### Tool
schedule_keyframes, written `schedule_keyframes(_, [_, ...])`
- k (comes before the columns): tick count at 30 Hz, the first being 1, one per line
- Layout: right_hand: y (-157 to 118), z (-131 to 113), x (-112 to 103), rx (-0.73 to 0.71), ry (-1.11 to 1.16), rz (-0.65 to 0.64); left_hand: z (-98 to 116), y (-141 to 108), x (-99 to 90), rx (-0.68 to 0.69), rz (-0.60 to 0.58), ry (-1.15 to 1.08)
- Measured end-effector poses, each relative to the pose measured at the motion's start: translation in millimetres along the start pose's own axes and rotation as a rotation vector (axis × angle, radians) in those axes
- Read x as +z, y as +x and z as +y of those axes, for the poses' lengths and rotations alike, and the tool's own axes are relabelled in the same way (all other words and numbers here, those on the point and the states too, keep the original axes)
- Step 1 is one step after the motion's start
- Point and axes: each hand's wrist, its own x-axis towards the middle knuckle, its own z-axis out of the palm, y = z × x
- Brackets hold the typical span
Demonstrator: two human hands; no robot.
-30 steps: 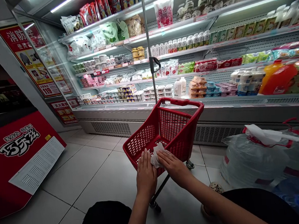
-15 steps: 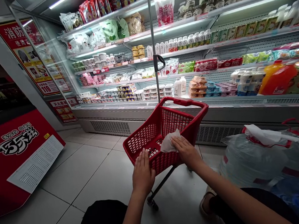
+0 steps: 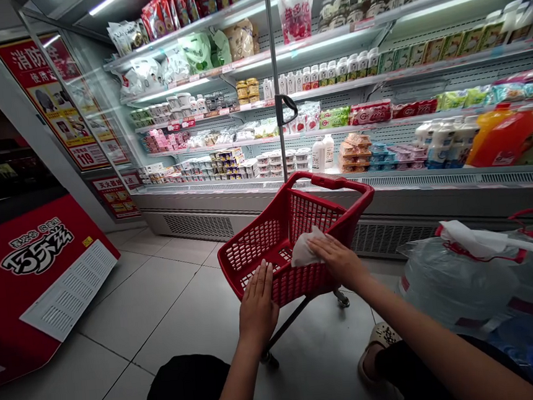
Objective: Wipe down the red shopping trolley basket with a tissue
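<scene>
Two bare hands on one red cart (image 3: pixel 297 286), both at the near rim of its basket. Left hand (image 3: pixel 257 306): fingers straight, side by side, laid over the rim, gripping no loose item. Right hand (image 3: pixel 344 263): fingers together, slightly bent over the rim, keeping hold of one white cloth (image 3: pixel 303 251); thumb hidden. Cloth lies under the right fingertips and sticks out beyond them toward the left, on the rim, apart from the left fingers. Two cart wheels (image 3: pixel 342 299) visible, one shoe (image 3: pixel 377 347) nearby. One red freezer (image 3: pixel 82 236) at left; wrapped bottles (image 3: pixel 460 286) at right, count unclear.
</scene>
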Motion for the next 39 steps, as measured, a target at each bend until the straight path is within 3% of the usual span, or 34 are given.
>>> schedule_keyframes(2, [-2.0, 14.7, -3.6, 0.039, -0.015, 0.012, -1.7, -0.5, -2.7, -0.002, 0.000, -0.010])
schedule_keyframes(4, [-2.8, 13.9, -3.6, 0.073, -0.024, 0.030, 0.6, 0.7, -2.9, -0.021, 0.006, -0.014])
schedule_keyframes(9, [0.6, -31.0, 3.3, 0.061, -0.021, 0.032, 17.8, 15.0, 5.9, -0.102, 0.039, -0.012])
schedule_keyframes(13, [2.5, -53.9, -1.7, -0.026, 0.015, 0.006, 24.6, 24.8, 11.6, -0.071, 0.018, -0.004])
schedule_keyframes(17, [-1.1, -33.8, -17.1, -0.108, 0.023, -0.005, 14.9, 18.2, 4.4, 0.000, 0.019, 0.048])
schedule_keyframes(23, [-6.7, 19.9, -38.8, 0.011, -0.054, 0.024, -0.5, 8.3, -6.6, 0.021, 0.012, 0.054])
schedule_keyframes(27, [-1.9, 3.3, -35.3, 0.050, -0.028, 0.046, 10.7, 18.7, 2.2, -0.036, 0.048, 0.047])
schedule_keyframes(31, [5.2, -31.3, -28.2, -0.007, 0.032, 0.032, 37.4, 37.9, 15.3, -0.002, 0.036, 0.011])
schedule_keyframes(33, [5.8, -36.9, -31.0, -0.040, 0.039, 0.013, 45.4, 42.9, 19.5, -0.002, 0.034, 0.004])
schedule_keyframes(36, [1.7, -23.7, -44.0, -0.072, 0.014, -0.006, 43.6, 40.8, 19.5, 0.033, 0.031, 0.022])
schedule_keyframes(39, [-5.0, 8.2, -61.8, -0.029, -0.049, 0.007, 34.6, 34.3, 13.6, 0.114, 0.012, 0.025])
